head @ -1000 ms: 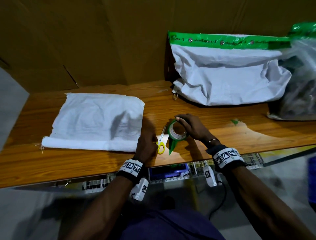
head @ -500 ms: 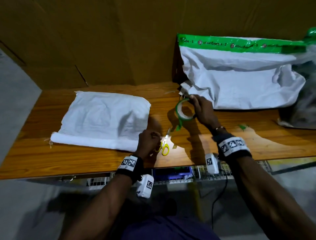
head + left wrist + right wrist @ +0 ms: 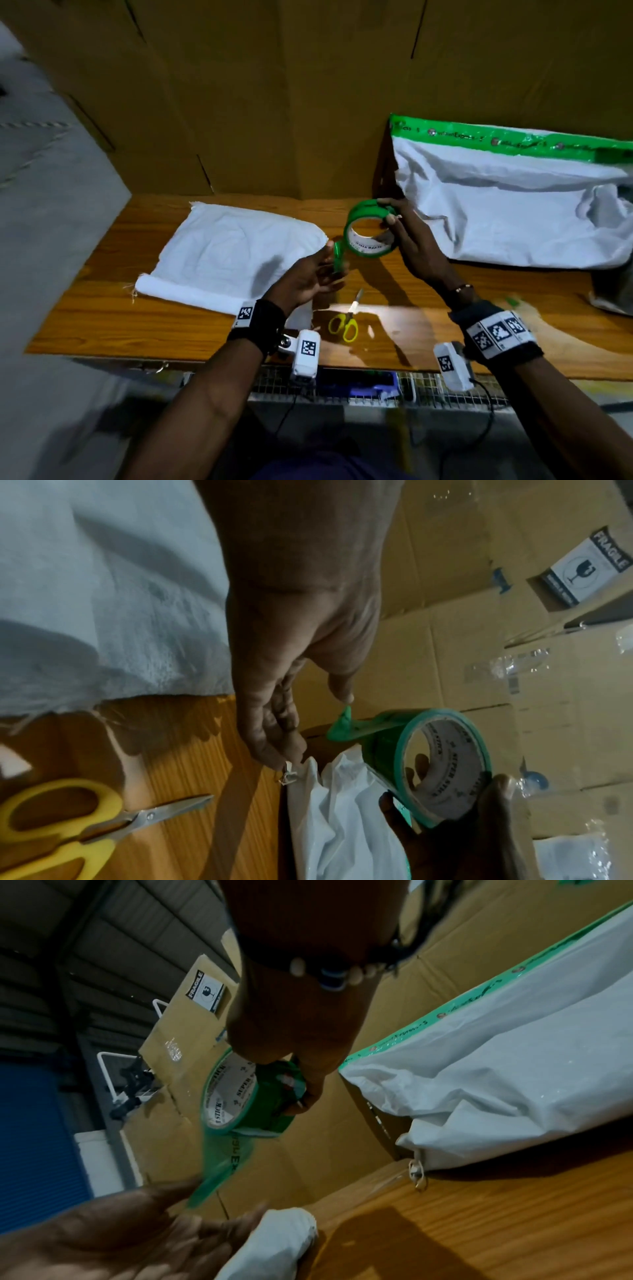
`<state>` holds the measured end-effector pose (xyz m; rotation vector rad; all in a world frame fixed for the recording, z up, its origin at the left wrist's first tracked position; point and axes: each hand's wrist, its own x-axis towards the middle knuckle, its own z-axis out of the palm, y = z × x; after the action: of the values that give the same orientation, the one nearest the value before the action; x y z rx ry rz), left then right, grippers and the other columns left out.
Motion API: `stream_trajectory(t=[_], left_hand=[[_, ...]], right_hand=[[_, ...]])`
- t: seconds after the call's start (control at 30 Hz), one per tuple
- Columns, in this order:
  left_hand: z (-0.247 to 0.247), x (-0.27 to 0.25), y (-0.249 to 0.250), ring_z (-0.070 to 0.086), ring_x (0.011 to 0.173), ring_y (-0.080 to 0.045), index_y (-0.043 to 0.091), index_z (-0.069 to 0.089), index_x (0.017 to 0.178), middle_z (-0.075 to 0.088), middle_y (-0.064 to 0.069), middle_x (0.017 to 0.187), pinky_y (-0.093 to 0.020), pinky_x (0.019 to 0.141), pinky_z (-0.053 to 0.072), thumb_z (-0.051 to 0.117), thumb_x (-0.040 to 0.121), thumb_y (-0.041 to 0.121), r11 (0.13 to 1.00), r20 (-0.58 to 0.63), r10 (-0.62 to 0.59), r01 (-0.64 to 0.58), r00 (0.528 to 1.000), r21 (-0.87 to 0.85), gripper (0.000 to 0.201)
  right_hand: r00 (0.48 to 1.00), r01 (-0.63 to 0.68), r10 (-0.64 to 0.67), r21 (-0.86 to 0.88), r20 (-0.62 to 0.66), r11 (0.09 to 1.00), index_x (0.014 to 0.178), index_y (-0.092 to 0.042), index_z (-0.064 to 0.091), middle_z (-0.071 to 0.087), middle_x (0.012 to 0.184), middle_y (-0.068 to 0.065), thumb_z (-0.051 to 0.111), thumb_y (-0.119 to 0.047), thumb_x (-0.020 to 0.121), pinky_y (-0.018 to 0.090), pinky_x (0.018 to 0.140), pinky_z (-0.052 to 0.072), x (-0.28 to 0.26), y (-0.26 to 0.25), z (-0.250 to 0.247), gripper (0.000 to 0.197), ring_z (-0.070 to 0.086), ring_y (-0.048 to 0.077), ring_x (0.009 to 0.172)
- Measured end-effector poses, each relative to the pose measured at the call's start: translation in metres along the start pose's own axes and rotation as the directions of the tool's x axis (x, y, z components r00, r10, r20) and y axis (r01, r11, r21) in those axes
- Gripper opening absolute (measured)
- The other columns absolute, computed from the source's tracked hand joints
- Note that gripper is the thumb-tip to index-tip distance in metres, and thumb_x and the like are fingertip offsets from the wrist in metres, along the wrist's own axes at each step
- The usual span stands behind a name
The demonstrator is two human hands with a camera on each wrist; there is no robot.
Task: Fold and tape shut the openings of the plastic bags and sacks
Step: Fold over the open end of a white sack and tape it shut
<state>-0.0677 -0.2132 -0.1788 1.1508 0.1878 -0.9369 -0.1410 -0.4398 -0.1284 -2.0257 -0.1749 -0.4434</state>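
Tape roll [image 3: 371, 229], green, sits in my right hand [image 3: 416, 246], fingers curled through its core and over its rim, raised above the tabletop [image 3: 445, 329]. My left hand [image 3: 308, 277] pinches the loose tape end [image 3: 339, 257] just left of the roll. Left of the roll lies the white sack [image 3: 226, 253], near edge folded over; right of it stands the large green-taped sack [image 3: 507, 212]. Yellow-handled scissors [image 3: 346, 320] lie below the roll.

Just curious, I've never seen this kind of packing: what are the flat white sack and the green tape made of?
Sack: likely woven plastic, matte; threads fray at its corner. Tape: glossy see-through green plastic film on a printed, probably cardboard, core.
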Motion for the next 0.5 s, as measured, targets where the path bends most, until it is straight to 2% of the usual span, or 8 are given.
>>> stream_trajectory(t=[0.07, 0.1, 0.17, 0.2, 0.23, 0.33, 0.4, 0.5], left_hand=[[-0.013, -0.007, 0.001, 0.072, 0.091, -0.017, 0.01, 0.068, 0.115, 0.074, -0.009, 0.107, -0.03, 0.067, 0.062, 0.06, 0.103, 0.043, 0.999, -0.031, 0.031, -0.031, 0.999, 0.014, 0.036], [-0.021, -0.01, 0.001, 0.072, 0.093, -0.017, 0.012, 0.07, 0.114, 0.074, -0.008, 0.108, -0.034, 0.076, 0.062, 0.062, 0.101, 0.043, 0.999, -0.04, 0.046, -0.045, 0.998, 0.019, 0.035], [-0.037, -0.016, 0.002, 0.072, 0.098, -0.018, 0.014, 0.073, 0.111, 0.076, -0.006, 0.107, -0.042, 0.101, 0.055, 0.067, 0.099, 0.04, 0.998, -0.066, 0.065, -0.064, 0.996, 0.012, 0.03], [-0.046, -0.018, 0.003, 0.072, 0.098, -0.019, 0.013, 0.074, 0.108, 0.077, -0.006, 0.103, -0.043, 0.105, 0.052, 0.068, 0.099, 0.036, 0.997, -0.086, 0.08, -0.08, 0.993, -0.003, 0.025], [-0.054, -0.022, 0.003, 0.072, 0.097, -0.019, 0.011, 0.074, 0.105, 0.077, -0.005, 0.1, -0.043, 0.103, 0.053, 0.068, 0.1, 0.029, 0.995, -0.108, 0.098, -0.1, 0.989, -0.015, 0.019], [-0.083, -0.032, 0.004, 0.074, 0.094, -0.021, 0.007, 0.068, 0.106, 0.078, -0.007, 0.091, -0.036, 0.085, 0.062, 0.065, 0.101, 0.01, 0.98, -0.164, 0.192, -0.198, 0.968, -0.023, 0.006], [-0.105, -0.039, 0.008, 0.076, 0.085, -0.018, 0.007, 0.061, 0.112, 0.077, -0.008, 0.087, -0.033, 0.075, 0.063, 0.066, 0.1, 0.005, 0.965, -0.211, 0.261, -0.26, 0.942, 0.032, 0.013], [-0.14, -0.05, 0.017, 0.074, 0.084, -0.019, 0.012, 0.06, 0.111, 0.074, -0.011, 0.09, -0.034, 0.077, 0.061, 0.065, 0.101, 0.006, 0.941, -0.214, 0.33, -0.301, 0.919, 0.157, 0.013]], right_hand=[[0.999, 0.012, -0.013, 0.024, 0.032, 1.0, 0.148, -0.021, 0.05, 0.061, 0.135, 0.005, 0.043, -0.033, 0.114, 0.044, 0.099, 0.054, -0.002, 0.0, 0.013, 0.036, 0.064, 0.023, 0.12], [0.999, 0.018, -0.019, 0.026, 0.042, 1.0, 0.148, -0.023, 0.05, 0.06, 0.137, 0.005, 0.042, -0.035, 0.114, 0.05, 0.102, 0.052, -0.001, 0.001, 0.02, 0.037, 0.062, 0.025, 0.125], [0.998, 0.018, -0.021, 0.042, 0.065, 0.999, 0.148, -0.021, 0.05, 0.061, 0.138, 0.007, 0.042, -0.034, 0.114, 0.055, 0.105, 0.05, 0.001, 0.002, 0.035, 0.038, 0.06, 0.026, 0.128], [0.997, 0.011, -0.014, 0.043, 0.07, 0.999, 0.148, -0.019, 0.05, 0.061, 0.137, 0.008, 0.043, -0.034, 0.114, 0.057, 0.104, 0.05, 0.003, 0.001, 0.043, 0.038, 0.061, 0.025, 0.127], [0.997, 0.004, -0.007, 0.043, 0.074, 0.999, 0.148, -0.018, 0.05, 0.062, 0.135, 0.009, 0.043, -0.033, 0.113, 0.057, 0.103, 0.05, 0.005, -0.001, 0.052, 0.039, 0.062, 0.025, 0.126], [0.992, 0.005, -0.015, 0.083, 0.123, 0.997, 0.148, -0.012, 0.049, 0.062, 0.135, 0.009, 0.043, -0.025, 0.113, 0.052, 0.104, 0.051, 0.011, -0.008, 0.08, 0.037, 0.062, 0.022, 0.125], [0.987, -0.012, -0.011, 0.138, 0.161, 0.99, 0.149, -0.012, 0.048, 0.06, 0.141, 0.009, 0.042, -0.024, 0.113, 0.049, 0.106, 0.052, 0.016, -0.014, 0.1, 0.038, 0.062, 0.023, 0.128], [0.979, -0.049, 0.004, 0.215, 0.205, 0.975, 0.149, -0.012, 0.046, 0.057, 0.146, 0.01, 0.042, -0.027, 0.113, 0.046, 0.108, 0.051, 0.019, -0.025, 0.133, 0.04, 0.059, 0.025, 0.133]])
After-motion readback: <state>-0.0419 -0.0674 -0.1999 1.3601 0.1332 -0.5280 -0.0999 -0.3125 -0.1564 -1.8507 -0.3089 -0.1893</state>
